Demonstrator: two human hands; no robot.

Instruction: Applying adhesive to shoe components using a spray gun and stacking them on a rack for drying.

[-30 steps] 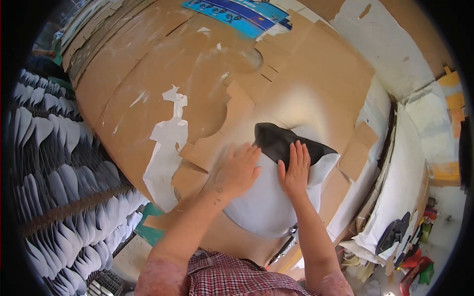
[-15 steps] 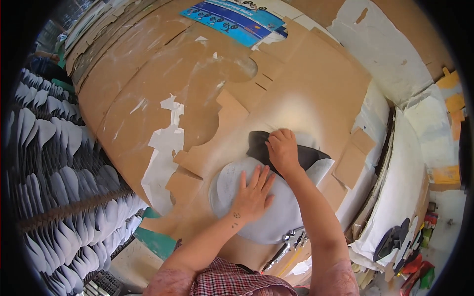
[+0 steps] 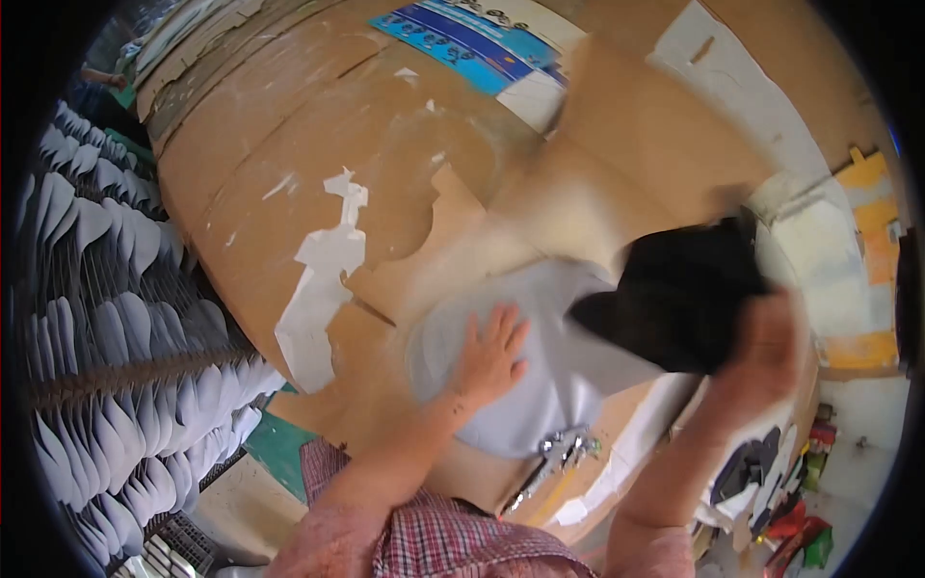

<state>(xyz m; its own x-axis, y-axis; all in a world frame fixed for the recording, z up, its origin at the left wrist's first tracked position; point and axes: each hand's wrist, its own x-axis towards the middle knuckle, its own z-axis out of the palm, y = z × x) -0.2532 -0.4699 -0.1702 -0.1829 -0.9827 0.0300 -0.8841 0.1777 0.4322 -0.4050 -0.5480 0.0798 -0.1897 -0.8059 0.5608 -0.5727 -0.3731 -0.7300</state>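
Observation:
A light grey rounded sheet piece (image 3: 520, 405) lies on the cardboard in front of me. My left hand (image 3: 487, 361) rests flat on it with fingers spread. To the right, my right hand (image 3: 769, 342), blurred by motion, grips the edge of a black sheet (image 3: 689, 294) raised above the cardboard. The black sheet's lower left part overlaps the grey one; whether the two are joined I cannot tell. A shiny metal tool resembling a spray gun (image 3: 559, 458) lies close to me, at the grey piece's near edge.
Brown cardboard (image 3: 289, 193) covers the worktop, with torn white patches (image 3: 328, 265) and a blue printed sheet (image 3: 462, 43) at the back. Racks of grey sole-shaped pieces (image 3: 125, 337) stand at left. Black scraps (image 3: 747, 467) and red and green items (image 3: 800, 530) lie at lower right.
My right hand has swung right and toward me, pulling the black sheet up and over. Some brown cardboard behind it appears shifted and blurred. The left hand has stayed on the grey piece.

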